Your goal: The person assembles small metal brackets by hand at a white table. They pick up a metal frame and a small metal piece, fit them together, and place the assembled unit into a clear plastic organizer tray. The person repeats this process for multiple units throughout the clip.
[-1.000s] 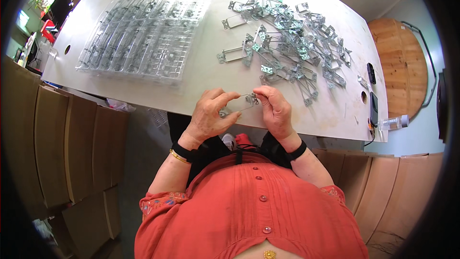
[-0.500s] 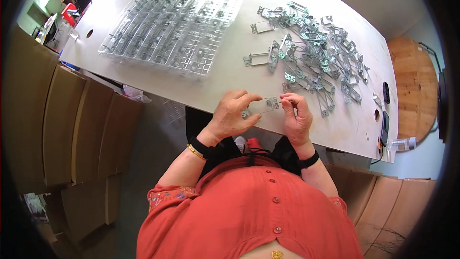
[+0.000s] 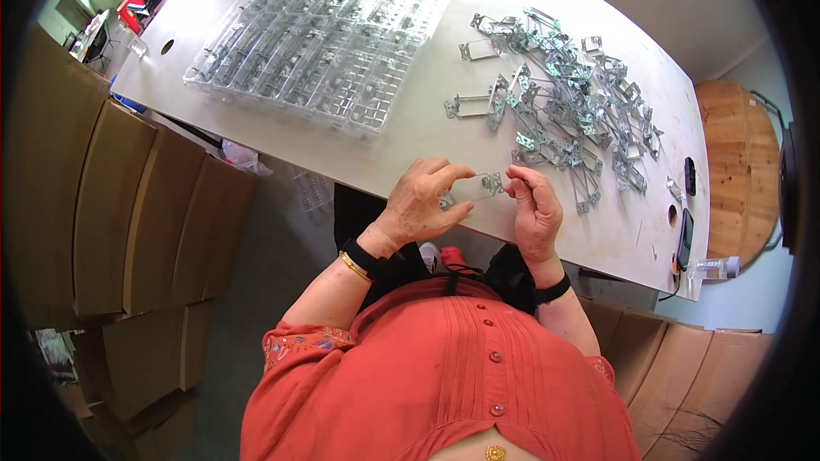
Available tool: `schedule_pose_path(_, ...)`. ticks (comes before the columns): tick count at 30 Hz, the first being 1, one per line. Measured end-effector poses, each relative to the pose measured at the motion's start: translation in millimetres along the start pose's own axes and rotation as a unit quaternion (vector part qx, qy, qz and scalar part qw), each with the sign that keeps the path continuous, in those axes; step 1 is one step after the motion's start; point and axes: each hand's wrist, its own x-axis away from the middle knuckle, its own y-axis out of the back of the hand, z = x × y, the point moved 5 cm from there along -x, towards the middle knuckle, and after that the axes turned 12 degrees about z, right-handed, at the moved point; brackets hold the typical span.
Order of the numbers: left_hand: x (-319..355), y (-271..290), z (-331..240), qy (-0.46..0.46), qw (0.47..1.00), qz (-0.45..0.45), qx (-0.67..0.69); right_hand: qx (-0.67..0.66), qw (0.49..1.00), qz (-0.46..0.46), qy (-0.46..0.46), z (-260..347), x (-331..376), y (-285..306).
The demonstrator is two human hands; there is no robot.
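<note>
the left hand [image 3: 423, 198] has a metal bracket [image 3: 492, 183] pinched between thumb and fingers, with one plated end poking out toward the right and the other end partly hidden near the palm. the bracket is held just off the near edge of the table [image 3: 410, 145]. the right hand [image 3: 536, 213] is just beside that plated end, fingers curled and the tips of thumb and forefinger close together; i cannot tell whether they pinch a small part or nothing at all

as for how far along things are, a fair share looks unfinished: a big tangled heap of similar brackets [image 3: 589, 102] lies loose on the right half of the table, beyond the right hand. over on the left, a clear plastic tray [image 3: 373, 129] has many of its long compartments filled with grey metal parts, though the ones nearest the heap look sparser. whether those parts match the held bracket is too small to tell, and i cannot say which loose brackets are complete. the held one seems to be mid-work, since both hands are gathered at it
</note>
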Motion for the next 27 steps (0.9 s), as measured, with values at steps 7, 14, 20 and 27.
schedule_pose_path(7, -0.9, 0.3, 0.2, 0.0, 1.0, 0.001, 0.001, -0.021, 0.999, -0.019, -0.016, -3.7, 1.4, -1.8)
schedule_pose_path(14, -0.5, -1.0, 2.1, 0.003, 1.0, 0.003, 0.002, 0.013, 1.0, -0.02, 0.009, 3.4, 1.9, -2.8)
schedule_pose_path(20, -0.1, 0.3, 0.4, 0.007, 1.0, 0.004, 0.003, -0.097, 0.994, -0.03, -0.026, -5.8, 4.1, -5.9)
schedule_pose_path(27, -0.4, -1.0, 2.2, -0.001, 1.0, 0.001, 0.006, -0.071, 0.997, -0.019, -0.008, -7.8, 4.0, -4.2)
